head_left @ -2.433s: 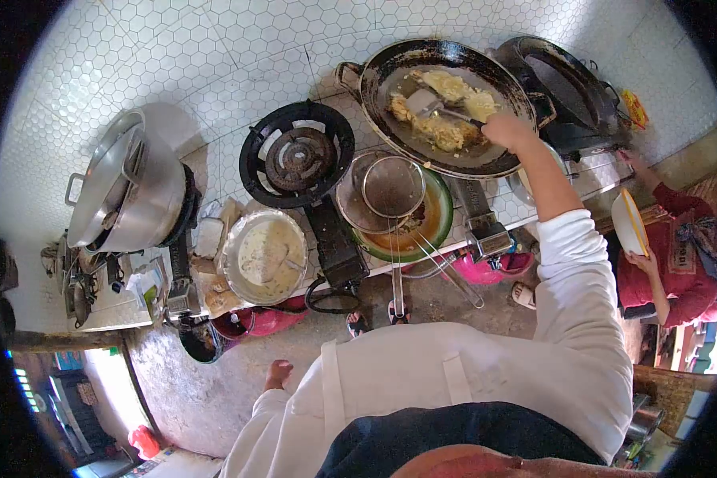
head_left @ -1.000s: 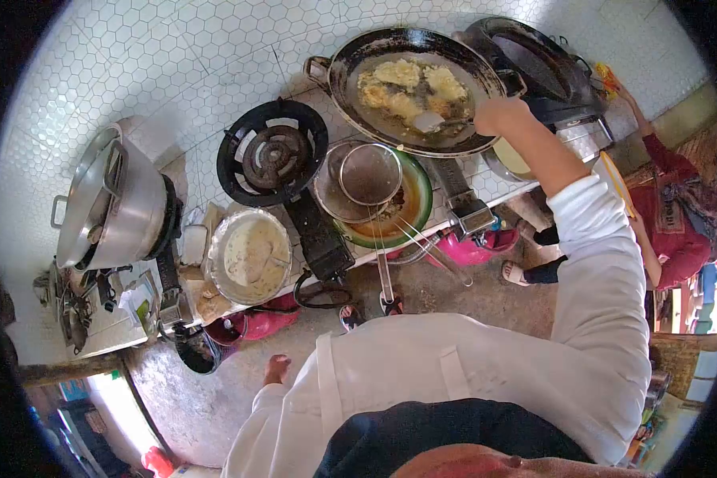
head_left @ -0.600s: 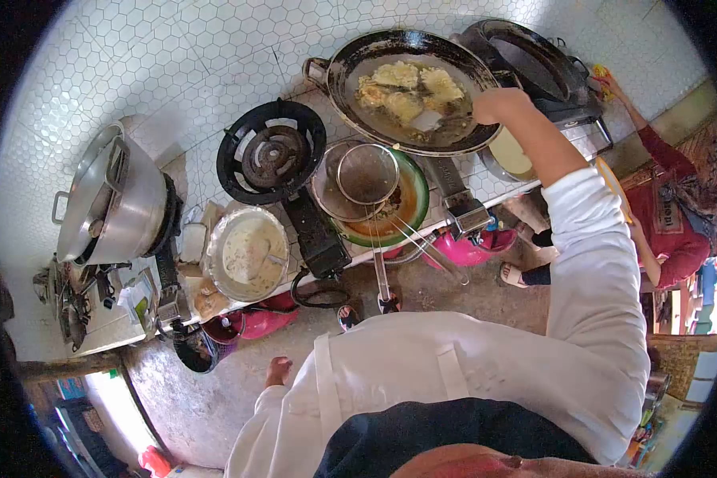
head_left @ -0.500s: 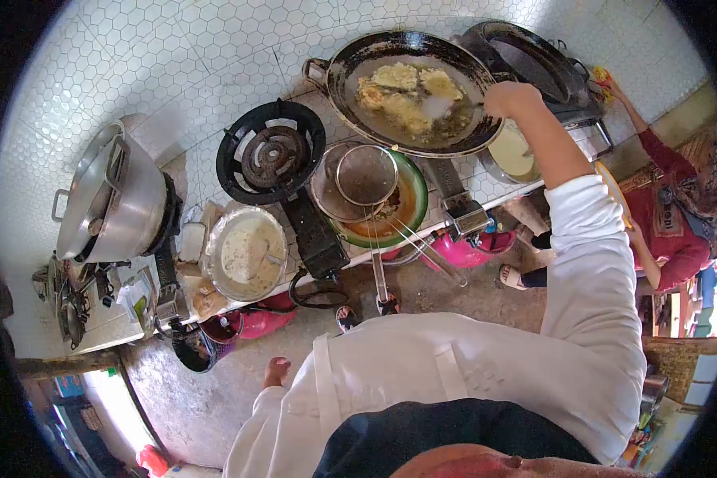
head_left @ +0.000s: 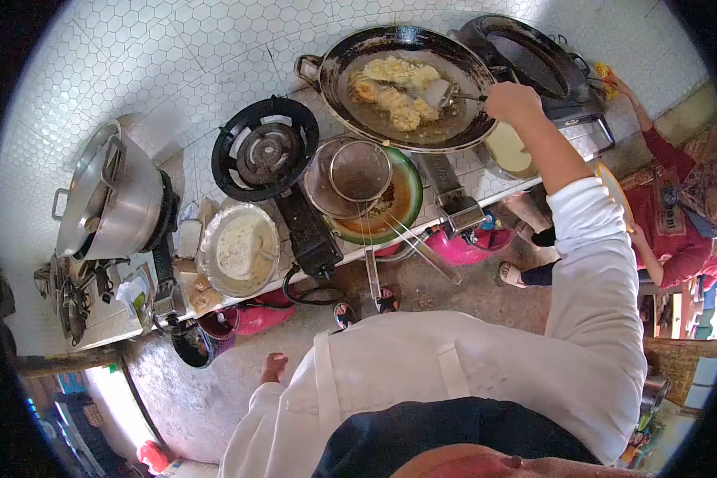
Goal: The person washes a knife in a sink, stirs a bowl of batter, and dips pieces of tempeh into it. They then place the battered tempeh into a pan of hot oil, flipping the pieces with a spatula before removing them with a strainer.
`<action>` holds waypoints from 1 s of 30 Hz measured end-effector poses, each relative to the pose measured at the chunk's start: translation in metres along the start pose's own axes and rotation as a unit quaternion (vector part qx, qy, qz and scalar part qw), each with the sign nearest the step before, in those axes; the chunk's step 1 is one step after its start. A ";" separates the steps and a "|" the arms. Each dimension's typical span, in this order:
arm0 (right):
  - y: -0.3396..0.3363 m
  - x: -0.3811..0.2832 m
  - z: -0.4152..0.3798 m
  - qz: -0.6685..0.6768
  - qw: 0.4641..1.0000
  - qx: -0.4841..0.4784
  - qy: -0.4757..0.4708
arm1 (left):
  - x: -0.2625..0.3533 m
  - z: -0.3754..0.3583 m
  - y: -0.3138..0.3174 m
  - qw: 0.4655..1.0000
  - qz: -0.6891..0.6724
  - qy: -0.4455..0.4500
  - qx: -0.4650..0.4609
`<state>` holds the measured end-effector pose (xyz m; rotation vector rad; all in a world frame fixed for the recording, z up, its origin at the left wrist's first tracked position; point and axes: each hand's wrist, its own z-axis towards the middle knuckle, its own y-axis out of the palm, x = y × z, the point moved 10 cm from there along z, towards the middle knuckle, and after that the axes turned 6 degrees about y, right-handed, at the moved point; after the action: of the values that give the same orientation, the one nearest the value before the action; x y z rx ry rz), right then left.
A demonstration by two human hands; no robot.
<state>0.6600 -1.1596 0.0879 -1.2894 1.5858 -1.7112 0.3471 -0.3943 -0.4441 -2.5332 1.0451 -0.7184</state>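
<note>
My right hand (head_left: pixel 514 103) is closed around the handle of a metal spatula (head_left: pixel 438 93) at the right rim of a large black wok (head_left: pixel 338 103). The spatula's blade rests in the oil against the right side of the battered fritters (head_left: pixel 398 99), which are pale yellow and golden. Low at my side, my left hand (head_left: pixel 274 368) hangs away from the counter, fingers loosely curled, with nothing visible in it. Below the wok, two wire strainers (head_left: pixel 360 170) lie across a green-rimmed basin (head_left: pixel 410 171). A metal bowl (head_left: pixel 207 247) of pale batter with a utensil in it stands farther left.
A bare gas burner (head_left: pixel 264 155) stands left of the wok, and a large aluminium pot (head_left: pixel 131 211) is at the far left. Another black pan (head_left: pixel 566 99) and a bowl of pale liquid (head_left: pixel 508 150) are on the right. A co-worker in a red top (head_left: pixel 669 223) stands at right.
The spatula's blade, earlier blurred in the oil, now shows clearly at the fritters' right side. The fritters have shifted and lie differently in the wok. My left hand still hangs low.
</note>
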 end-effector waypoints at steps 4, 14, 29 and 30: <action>0.008 -0.014 -0.005 0.008 0.999 -0.027 -0.024 | 0.027 -0.025 0.006 0.995 -0.097 -0.025 0.017; 0.005 -0.027 0.014 -0.013 0.999 -0.010 -0.042 | 0.072 -0.064 0.004 0.997 -0.075 0.019 0.025; 0.010 -0.031 -0.018 0.071 0.994 0.061 -0.063 | 0.331 -0.133 0.054 0.957 -0.193 0.174 -0.127; 0.005 -0.018 -0.025 0.070 0.995 0.053 -0.046 | 0.361 -0.145 0.059 0.951 -0.174 0.210 -0.148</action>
<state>0.6456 -1.1333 0.0799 -1.1598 1.4767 -1.6033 0.4527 -0.7080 -0.2319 -2.9448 0.8830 -1.3357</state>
